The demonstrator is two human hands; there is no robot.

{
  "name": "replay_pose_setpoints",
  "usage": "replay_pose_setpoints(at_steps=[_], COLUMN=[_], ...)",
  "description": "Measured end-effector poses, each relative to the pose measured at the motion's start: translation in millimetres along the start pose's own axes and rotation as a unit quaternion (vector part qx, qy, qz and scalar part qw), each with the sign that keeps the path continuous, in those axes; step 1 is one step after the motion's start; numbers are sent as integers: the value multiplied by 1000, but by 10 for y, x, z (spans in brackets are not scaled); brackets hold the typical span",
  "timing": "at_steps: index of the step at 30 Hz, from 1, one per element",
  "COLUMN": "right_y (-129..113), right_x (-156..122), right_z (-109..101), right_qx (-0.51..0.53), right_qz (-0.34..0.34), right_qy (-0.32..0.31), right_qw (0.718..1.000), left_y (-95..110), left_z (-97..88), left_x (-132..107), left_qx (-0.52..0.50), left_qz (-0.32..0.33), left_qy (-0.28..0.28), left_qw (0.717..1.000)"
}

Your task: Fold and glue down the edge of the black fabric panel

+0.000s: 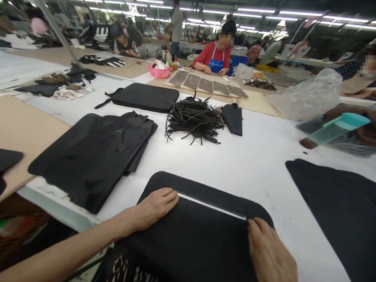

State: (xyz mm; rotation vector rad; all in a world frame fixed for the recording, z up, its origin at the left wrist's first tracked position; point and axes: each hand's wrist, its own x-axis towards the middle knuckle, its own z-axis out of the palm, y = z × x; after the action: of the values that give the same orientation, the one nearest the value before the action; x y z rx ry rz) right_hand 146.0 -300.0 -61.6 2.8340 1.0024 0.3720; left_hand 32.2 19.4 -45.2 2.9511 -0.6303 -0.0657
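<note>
Smooth white counter [249, 156] spreading out beyond hands. Matte black panel [205, 243], round-cornered, under both hands. Creased, limp black sheets [91, 152] beyond left hand, leftward. Tangled thin black strips [195, 119] farther beyond hands. Left hand [155, 205] laid on panel, fingers together; right hand [270, 250] curled; cannot tell whether either pinches. Straight, narrow white strip [210, 204] between hands.

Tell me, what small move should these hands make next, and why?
Perhaps slide the right hand leftward, pressing along the narrow, straight white strip on the flat black panel with rounded corners: the left hand rests at the strip's left end, the right hand at its right, and its middle lies uncovered.
</note>
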Motion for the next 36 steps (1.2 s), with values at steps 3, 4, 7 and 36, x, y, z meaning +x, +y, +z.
replay_pose_setpoints(at_steps=[3, 4, 7, 36], right_y=[-573, -772, -1224, -1371], right_x=[272, 365, 575, 537], right_z=[-196, -234, -235, -150], right_qx=[123, 156, 202, 138], right_qz=[-96, -122, -184, -189], right_qy=[25, 14, -10, 6], right_qw=[988, 980, 962, 972], left_y=[11, 14, 9, -34], left_z=[20, 27, 45, 187], left_x=[2, 5, -1, -172], left_qx=[1, 6, 14, 72], left_qz=[3, 5, 15, -111], left_qy=[10, 16, 38, 69], left_qw=[1000, 1000, 999, 989])
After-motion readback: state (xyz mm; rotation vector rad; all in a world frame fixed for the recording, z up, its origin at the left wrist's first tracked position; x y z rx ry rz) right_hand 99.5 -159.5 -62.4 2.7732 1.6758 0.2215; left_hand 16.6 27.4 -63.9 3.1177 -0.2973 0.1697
